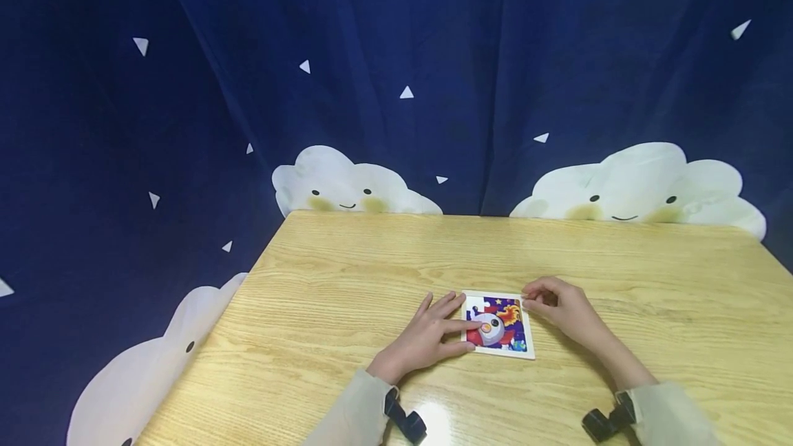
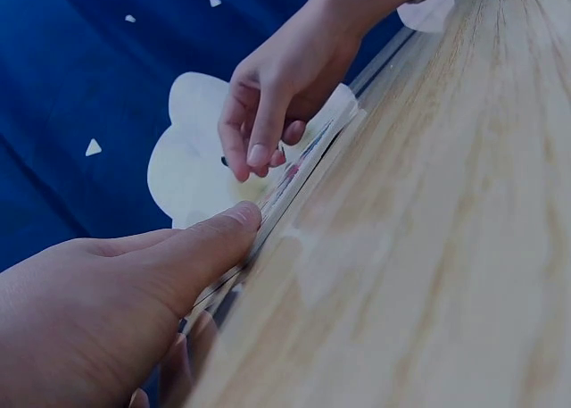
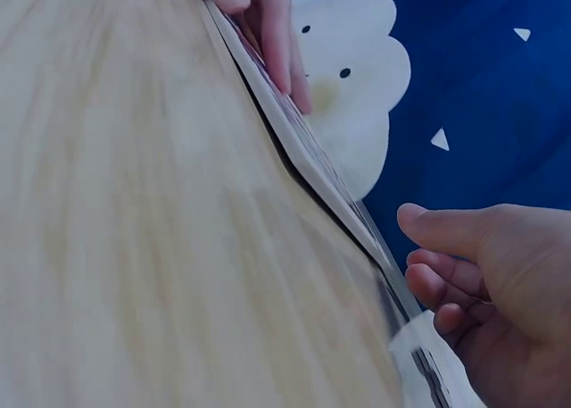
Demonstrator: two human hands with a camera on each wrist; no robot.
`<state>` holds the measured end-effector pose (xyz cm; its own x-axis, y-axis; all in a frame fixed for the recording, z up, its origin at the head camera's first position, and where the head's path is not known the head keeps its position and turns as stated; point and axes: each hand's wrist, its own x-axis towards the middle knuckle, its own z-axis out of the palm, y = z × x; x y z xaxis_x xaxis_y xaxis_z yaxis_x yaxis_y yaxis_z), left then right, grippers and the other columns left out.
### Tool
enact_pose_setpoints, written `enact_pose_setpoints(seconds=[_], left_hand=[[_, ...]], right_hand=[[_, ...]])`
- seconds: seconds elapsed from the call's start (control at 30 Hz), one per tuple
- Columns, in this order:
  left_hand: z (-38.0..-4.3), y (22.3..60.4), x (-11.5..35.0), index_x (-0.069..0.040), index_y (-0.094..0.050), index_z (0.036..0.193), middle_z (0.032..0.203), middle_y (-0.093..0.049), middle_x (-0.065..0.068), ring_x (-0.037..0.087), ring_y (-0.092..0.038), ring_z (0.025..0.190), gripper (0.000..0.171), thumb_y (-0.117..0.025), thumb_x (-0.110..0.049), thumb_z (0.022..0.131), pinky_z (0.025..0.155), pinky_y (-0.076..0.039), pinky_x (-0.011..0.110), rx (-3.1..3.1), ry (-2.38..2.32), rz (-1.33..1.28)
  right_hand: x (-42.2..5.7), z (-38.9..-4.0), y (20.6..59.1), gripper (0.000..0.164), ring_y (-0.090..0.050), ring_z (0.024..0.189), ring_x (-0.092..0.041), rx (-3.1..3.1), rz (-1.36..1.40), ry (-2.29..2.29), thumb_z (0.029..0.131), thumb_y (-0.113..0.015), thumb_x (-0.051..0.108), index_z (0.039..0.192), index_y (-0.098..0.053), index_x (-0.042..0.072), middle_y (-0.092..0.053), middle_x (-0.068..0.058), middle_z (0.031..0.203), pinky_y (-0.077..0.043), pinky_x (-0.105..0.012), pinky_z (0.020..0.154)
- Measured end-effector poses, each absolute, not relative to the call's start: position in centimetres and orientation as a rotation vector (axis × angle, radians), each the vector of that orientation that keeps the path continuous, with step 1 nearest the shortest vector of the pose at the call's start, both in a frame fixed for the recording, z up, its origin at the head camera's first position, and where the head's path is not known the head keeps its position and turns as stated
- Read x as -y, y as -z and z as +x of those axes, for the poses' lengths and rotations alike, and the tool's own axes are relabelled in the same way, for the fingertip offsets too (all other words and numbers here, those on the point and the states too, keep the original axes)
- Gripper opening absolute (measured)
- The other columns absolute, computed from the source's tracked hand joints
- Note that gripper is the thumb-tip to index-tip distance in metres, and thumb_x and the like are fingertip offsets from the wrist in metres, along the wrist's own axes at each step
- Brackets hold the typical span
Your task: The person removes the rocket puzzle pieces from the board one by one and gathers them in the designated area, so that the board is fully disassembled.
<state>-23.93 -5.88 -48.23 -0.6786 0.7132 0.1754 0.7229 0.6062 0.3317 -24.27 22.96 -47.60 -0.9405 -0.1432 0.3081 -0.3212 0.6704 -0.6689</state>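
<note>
A small jigsaw puzzle (image 1: 511,318) in a white frame (image 1: 529,344) lies on the table, showing a cartoon rocket with flames, stars and a blue background. White backing shows at its upper left. My left hand (image 1: 427,336) lies over the frame's left side with fingers spread. Its index finger reaches across the picture, and the thumb rests at the lower left edge. Beside the upper right corner is my right hand (image 1: 566,308), its fingers loosely bent. In the right wrist view, the thumb of that hand (image 3: 517,283) stands apart from the curled fingers, and no piece shows between them.
The pale wooden table (image 1: 347,260) extends around the puzzle on all sides. Behind it hangs a dark blue curtain (image 1: 372,33) with white triangles and smiling clouds. Black camera straps (image 1: 405,418) sit on both wrists at the light sleeves.
</note>
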Motion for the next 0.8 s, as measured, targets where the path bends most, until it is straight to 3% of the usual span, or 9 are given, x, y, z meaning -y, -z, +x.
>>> enact_pose_setpoints(seconds=[0.8], left_hand=[[-24.0,48.1,5.9,-0.040,-0.057,0.135,0.159,-0.035,0.007,0.025,-0.029,0.150,0.041,-0.056,-0.049,0.095,0.121,-0.020,0.059,2.807,0.564,-1.246]], right_hand=[[-19.3,-25.5,47.2,0.013,-0.050,0.070,-0.001,2.762,0.476,-1.154,0.084,-0.076,0.011,0.095,-0.071,0.008,-0.062,0.001,0.081,-0.045,-0.017,0.060]])
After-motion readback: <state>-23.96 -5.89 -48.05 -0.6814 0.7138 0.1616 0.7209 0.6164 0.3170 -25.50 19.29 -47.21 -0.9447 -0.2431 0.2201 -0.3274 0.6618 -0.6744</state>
